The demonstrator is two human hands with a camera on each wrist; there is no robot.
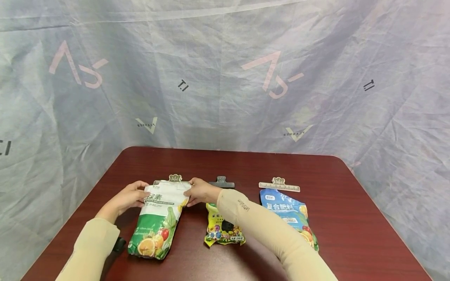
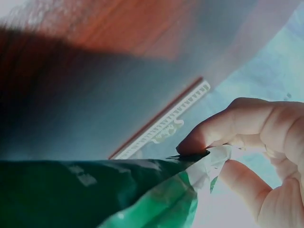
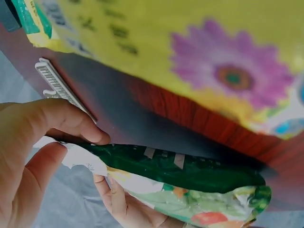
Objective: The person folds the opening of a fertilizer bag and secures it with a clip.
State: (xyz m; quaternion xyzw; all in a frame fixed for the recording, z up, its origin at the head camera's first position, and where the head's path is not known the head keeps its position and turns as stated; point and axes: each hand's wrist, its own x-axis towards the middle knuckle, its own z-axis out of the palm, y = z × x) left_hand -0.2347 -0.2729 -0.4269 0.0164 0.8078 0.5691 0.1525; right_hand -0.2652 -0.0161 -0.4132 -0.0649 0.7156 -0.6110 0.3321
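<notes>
A white and green fertilizer bag (image 1: 156, 224) with fruit printed on its front stands at the left of the table. My left hand (image 1: 127, 198) pinches its upper left edge between thumb and fingers, also seen in the left wrist view, where the hand (image 2: 256, 133) grips the wrinkled plastic. My right hand (image 1: 203, 192) pinches the opposite upper corner, and the right wrist view shows this hand (image 3: 38, 128) with the thumb and index finger on the white top. A pale long-toothed bag clip (image 2: 161, 126) lies on the table behind the bag, partly hidden by it in the head view.
A yellow flower-printed bag (image 1: 221, 232) lies in the middle, partly under my right sleeve, with a dark grey clip (image 1: 222, 182) behind it. At the right is a blue bag (image 1: 281, 207) with a light clip (image 1: 279, 184) beyond it. A cloth backdrop (image 1: 218, 97) rises behind the table.
</notes>
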